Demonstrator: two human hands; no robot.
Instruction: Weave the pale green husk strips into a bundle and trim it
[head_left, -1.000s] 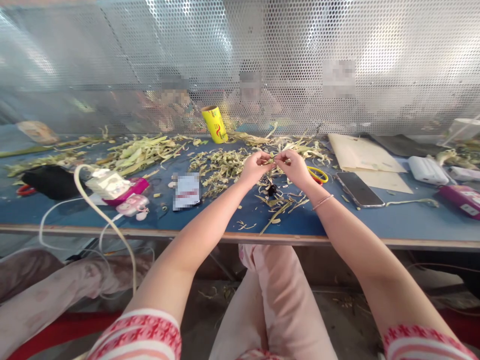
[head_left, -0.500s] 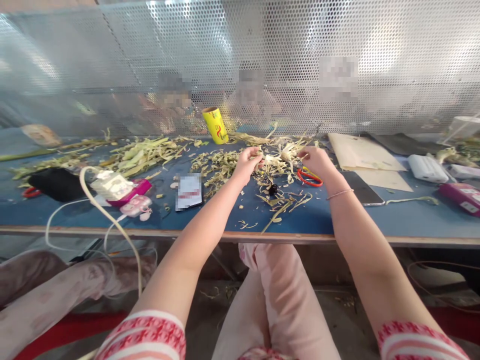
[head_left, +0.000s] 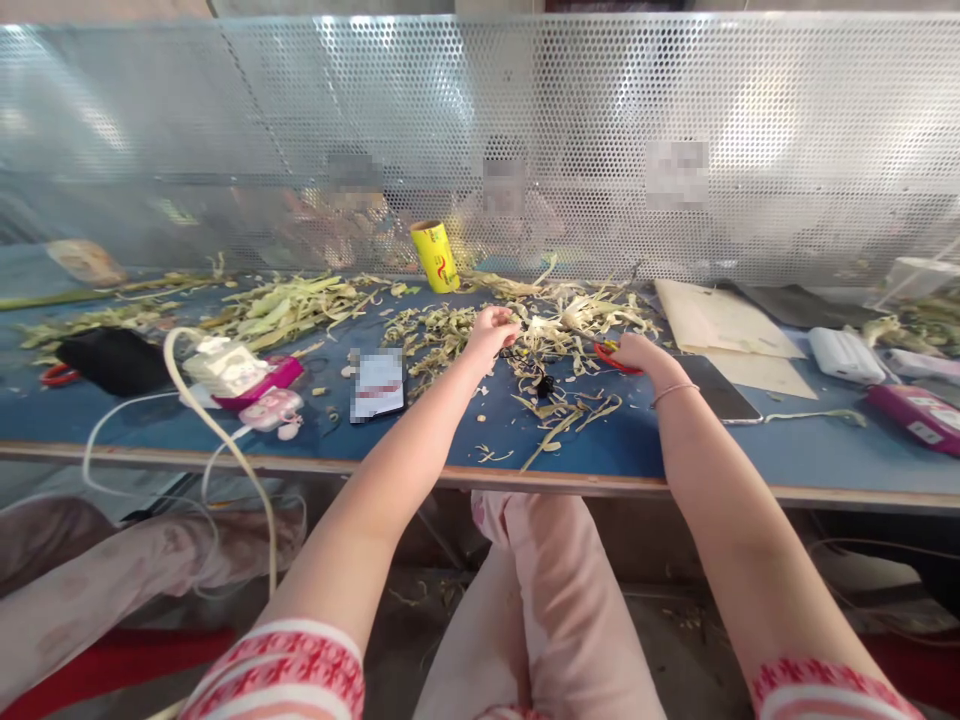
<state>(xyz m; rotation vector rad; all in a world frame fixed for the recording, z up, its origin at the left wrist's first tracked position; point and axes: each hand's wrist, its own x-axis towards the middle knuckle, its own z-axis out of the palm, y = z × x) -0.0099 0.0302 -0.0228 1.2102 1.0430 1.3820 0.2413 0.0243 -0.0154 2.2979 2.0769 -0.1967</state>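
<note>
My left hand (head_left: 493, 335) is closed, its fingertips pinched on a small piece of dried plant at the left edge of a pale, frayed bunch of dried stalks (head_left: 574, 312). Just right of that bunch, my right hand (head_left: 643, 358) has its fingers on the orange-red handles of a pair of scissors (head_left: 609, 354) lying low on the table; the blades are hard to make out. Shrivelled greenish scraps (head_left: 439, 335) lie left of my left hand. Between my forearms are a small black tangle (head_left: 545, 384) and loose dry strips (head_left: 559, 425).
A yellow tube (head_left: 435, 257) stands by the perforated metal screen (head_left: 570, 110). On the blue table (head_left: 450, 450) lie a phone (head_left: 379, 385), a dark tablet-like device (head_left: 718, 388), brown card sheets (head_left: 724, 318), a black pouch (head_left: 112, 360) and a cabled charger (head_left: 229, 372). Another person's leg (head_left: 150, 575) is at left.
My right hand has moved down from the dried stalks onto the scissors' handles. My left hand stays by the bunch. The view has tilted slightly upward.
</note>
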